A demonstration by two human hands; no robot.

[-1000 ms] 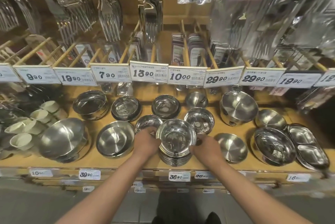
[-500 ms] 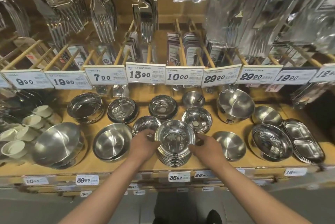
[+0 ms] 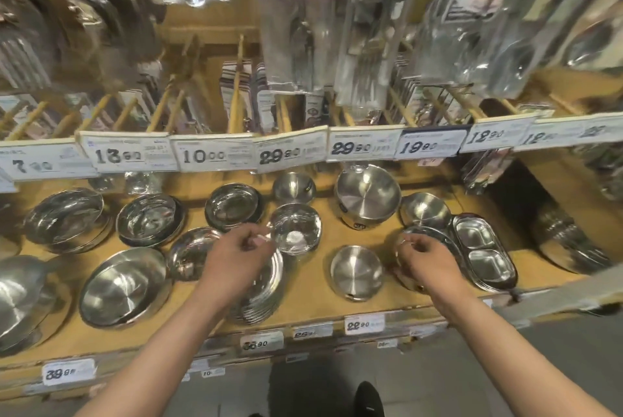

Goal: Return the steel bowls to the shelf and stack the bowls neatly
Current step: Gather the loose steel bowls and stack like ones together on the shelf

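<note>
A stack of shiny steel bowls [image 3: 266, 298] stands near the front edge of the wooden shelf [image 3: 313, 295]. My left hand [image 3: 239, 254] hovers over this stack with fingers loosely curled and holds nothing; its fingertips are close to the rim of a small shiny bowl [image 3: 296, 231] behind the stack. My right hand [image 3: 428, 258] is further right, over a stack of round steel dishes [image 3: 441, 241], fingers loosely curled, nothing seen in it. A matte steel bowl [image 3: 355, 271] sits between my two hands. The frame is blurred by motion.
More steel bowls fill the shelf: a wide one [image 3: 124, 288] at the left front, a deep pot-like one [image 3: 367, 194] at the back, and divided trays [image 3: 482, 251] at the right. Price tags [image 3: 215, 155] and hanging packaged cutlery overhang the back.
Both hands have let go of the bowl stack. My right hand has moved right to the round dishes, my left hand has lifted above the stack. The view has swung right.
</note>
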